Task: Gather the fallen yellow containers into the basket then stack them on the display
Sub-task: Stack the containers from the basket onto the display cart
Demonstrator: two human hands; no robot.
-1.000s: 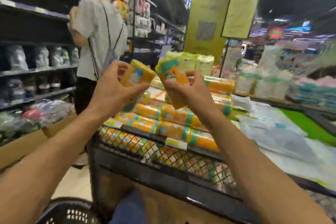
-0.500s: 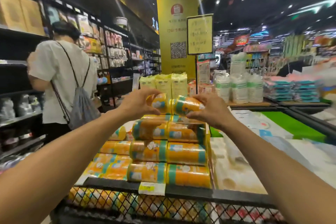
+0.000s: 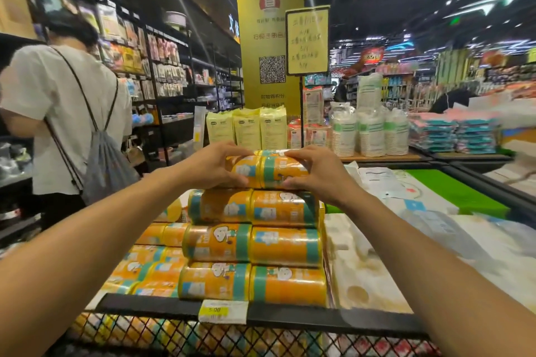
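Orange-yellow containers with teal bands lie on their sides in a stack (image 3: 252, 243) on the display shelf (image 3: 290, 317). Two more containers rest end to end on top of the stack. My left hand (image 3: 211, 166) grips the left one (image 3: 245, 171), fingers curled over its top. My right hand (image 3: 314, 174) grips the right one (image 3: 282, 172) the same way. Lower rows of the same containers (image 3: 150, 264) lie to the left of the stack. The basket is out of view.
A person in a white shirt with a grey drawstring bag (image 3: 107, 165) stands close on the left by dark shelves. A sign on a pole (image 3: 307, 40) and yellow packs (image 3: 246, 130) stand behind the stack. White flat packages (image 3: 365, 278) lie to the right. Wire mesh (image 3: 232, 339) fronts the display below.
Both hands carried the two containers from in front of me forward and down onto the top of the stack. The camera tilted up, and the basket left the view.
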